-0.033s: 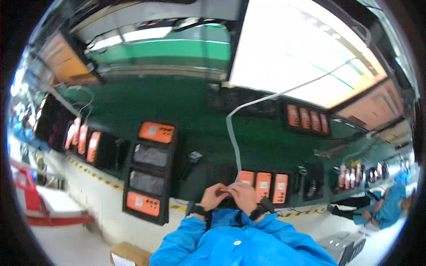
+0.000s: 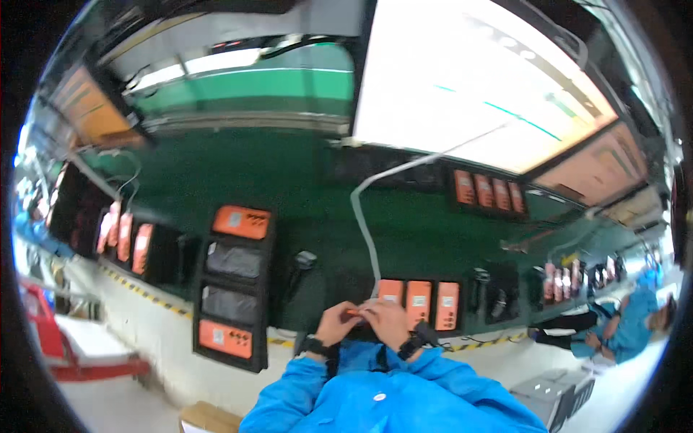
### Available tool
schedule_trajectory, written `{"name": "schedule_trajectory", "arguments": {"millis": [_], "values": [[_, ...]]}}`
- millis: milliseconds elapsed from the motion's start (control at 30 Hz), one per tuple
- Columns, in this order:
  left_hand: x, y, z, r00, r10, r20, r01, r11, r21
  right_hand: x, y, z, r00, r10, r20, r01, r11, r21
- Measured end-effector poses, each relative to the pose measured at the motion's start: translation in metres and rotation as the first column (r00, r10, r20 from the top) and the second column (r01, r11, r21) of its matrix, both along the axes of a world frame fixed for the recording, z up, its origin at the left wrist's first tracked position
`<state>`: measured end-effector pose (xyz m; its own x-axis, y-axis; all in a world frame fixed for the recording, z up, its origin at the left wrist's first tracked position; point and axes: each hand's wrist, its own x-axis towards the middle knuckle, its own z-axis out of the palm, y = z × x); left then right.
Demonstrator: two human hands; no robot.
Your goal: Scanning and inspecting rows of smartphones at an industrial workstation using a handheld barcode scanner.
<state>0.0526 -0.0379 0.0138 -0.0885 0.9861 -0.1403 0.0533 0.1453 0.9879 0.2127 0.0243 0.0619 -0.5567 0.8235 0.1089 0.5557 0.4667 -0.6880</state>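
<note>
My left hand (image 2: pixel 335 323) and my right hand (image 2: pixel 386 322) are close together at the near edge of the green bench, in front of my chest. Between the fingers a small orange piece (image 2: pixel 352 312) shows; its kind is too small to make out. The left fingers are closed round it. My right fingers are bent in a pinch beside it, and what they hold is hidden. A grey cable (image 2: pixel 367 238) comes down to just behind my hands. Right of them, orange-faced units (image 2: pixel 419 303) lie in a black tray, the nearest almost touching my right hand.
Left on the bench lies a long black tray (image 2: pixel 261 325) with two orange units and two dark, film-wrapped ones. Farther left stand more orange units (image 2: pixel 142 249). A large bright screen (image 2: pixel 462 86) hangs ahead. At the right sits another person (image 2: pixel 628 325) in blue.
The view has shifted slightly, so the bench and screen sit a little farther left. My hands stay together in much the same pose, with the orange piece still between them.
</note>
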Motion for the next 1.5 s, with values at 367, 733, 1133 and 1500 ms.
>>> {"name": "schedule_trajectory", "arguments": {"millis": [367, 733, 1133, 1500], "values": [[0.018, 0.084, -0.011, 0.606, 0.545, -0.58, -0.425, 0.838, 0.343, 0.228, 0.031, -0.079, 0.611, -0.778, 0.146, 0.791, 0.609, -0.063], [0.096, -0.005, 0.017, 0.921, 0.172, -0.35, -0.287, 0.906, -0.31, 0.322, 0.109, -0.125, 0.707, -0.706, 0.043, 0.568, 0.53, -0.63], [0.139, -0.03, -0.015, 0.963, 0.137, -0.232, -0.197, 0.945, -0.261, 0.286, -0.002, -0.088, 0.733, -0.676, -0.072, 0.326, 0.443, -0.835], [0.148, -0.013, -0.021, 0.994, 0.042, -0.102, -0.069, 0.958, -0.278, 0.312, -0.001, -0.118, 0.678, -0.735, -0.004, 0.559, 0.52, -0.646]]}}
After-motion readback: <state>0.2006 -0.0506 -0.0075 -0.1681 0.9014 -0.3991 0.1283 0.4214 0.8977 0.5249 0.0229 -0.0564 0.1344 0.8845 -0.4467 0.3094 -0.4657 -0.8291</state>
